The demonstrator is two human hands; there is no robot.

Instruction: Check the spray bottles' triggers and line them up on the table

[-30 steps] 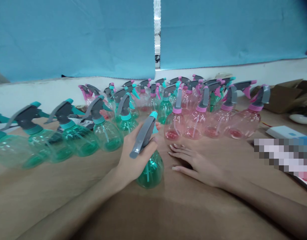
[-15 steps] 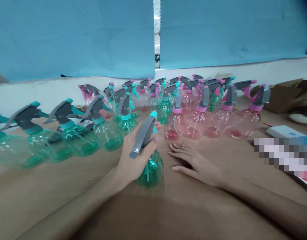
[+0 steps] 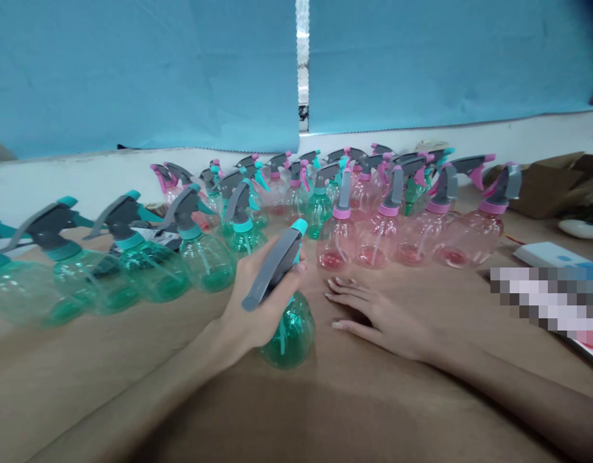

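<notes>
My left hand (image 3: 258, 305) is wrapped round the neck of a green spray bottle (image 3: 291, 334), under its grey trigger head with a turquoise nozzle. The bottle stands just in front of me, and the fingers on its far side are mostly hidden. To the right, my right hand (image 3: 368, 312) lies flat on the wooden table (image 3: 374, 411) with its fingers spread and nothing in them. Just beyond its fingertips stands a pink spray bottle (image 3: 336, 244) with a grey and pink head.
Green spray bottles (image 3: 154, 270) line the left side, and more pink ones (image 3: 422, 238) stand to the right. Behind them is a mixed group at the wall. A cardboard box (image 3: 542, 186), a white and blue box (image 3: 561, 257) and a white oval object (image 3: 580, 229) lie at the right.
The top of the green spray bottle held in my left hand has turned and tipped slightly, its nozzle a little lower and further right. My right hand has stayed put.
</notes>
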